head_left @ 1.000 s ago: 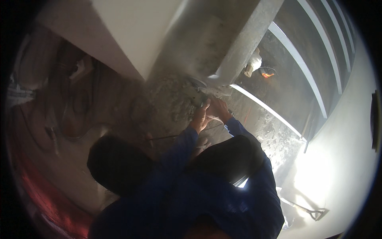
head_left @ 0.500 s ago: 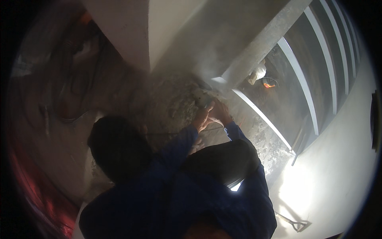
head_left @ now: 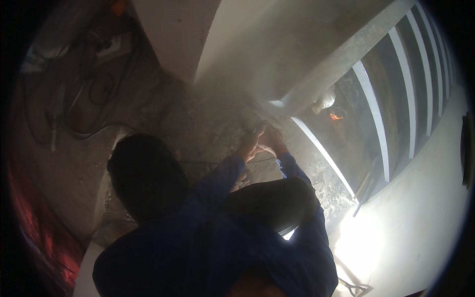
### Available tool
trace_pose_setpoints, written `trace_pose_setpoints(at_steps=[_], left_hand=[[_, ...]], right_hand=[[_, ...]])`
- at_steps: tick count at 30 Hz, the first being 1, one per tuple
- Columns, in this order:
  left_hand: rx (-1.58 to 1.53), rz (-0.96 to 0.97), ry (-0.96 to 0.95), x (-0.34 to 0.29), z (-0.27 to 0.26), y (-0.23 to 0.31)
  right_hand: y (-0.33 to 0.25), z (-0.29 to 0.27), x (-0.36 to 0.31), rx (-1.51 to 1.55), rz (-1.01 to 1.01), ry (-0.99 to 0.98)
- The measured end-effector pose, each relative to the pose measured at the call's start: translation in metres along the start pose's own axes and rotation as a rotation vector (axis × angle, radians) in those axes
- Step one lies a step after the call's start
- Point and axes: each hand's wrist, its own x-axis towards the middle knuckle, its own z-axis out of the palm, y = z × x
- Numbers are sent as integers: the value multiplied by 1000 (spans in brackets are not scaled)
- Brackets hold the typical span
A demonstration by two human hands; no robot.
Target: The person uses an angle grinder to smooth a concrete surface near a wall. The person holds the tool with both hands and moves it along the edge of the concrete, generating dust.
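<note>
Close together in front of my knees, my left hand (head_left: pixel 251 143) and my right hand (head_left: pixel 273 138) are closed round one thing. Their fingers and the haze hide what it is. Both hands sit low over the rough, dusty floor (head_left: pixel 208 129), close to the lower end of a slanting pale beam (head_left: pixel 341 55). A thin dark cord (head_left: pixel 205 162) crosses the floor close to my wrists. Pale dust hangs in the air around the beam's end.
White bars (head_left: pixel 373 116) run in a row at the right. A white bag (head_left: pixel 324 100) and a small orange object (head_left: pixel 336 117) lie behind the nearest bar. Cables (head_left: pixel 91 133) lie on the left floor. A bright glare (head_left: pixel 358 242) covers the lower right wall.
The view has shifted slightly, so the beam and bars appear farther right. My hands stay together in nearly the same place. The dust cloud around the beam's end has spread over the fingertips.
</note>
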Motion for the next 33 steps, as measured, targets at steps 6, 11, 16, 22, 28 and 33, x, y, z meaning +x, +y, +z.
trace_pose_setpoints(at_steps=[6,11,16,22,28,33], left_hand=[[53,25,49,0,-1,5],[-31,22,-23,8,-11,2],[-15,70,-42,7,-10,5],[-53,22,-73,-17,-3,20],[-61,-17,37,-8,9,3],[221,73,-24,2,-12,-13]], right_hand=[[-4,-2,5,31,-35,25],[-6,2,7,33,4,31],[16,19,19,9,-69,15],[44,42,32,-79,-244,178],[30,12,9,-135,-220,139],[4,1,-2,-33,23,13]])
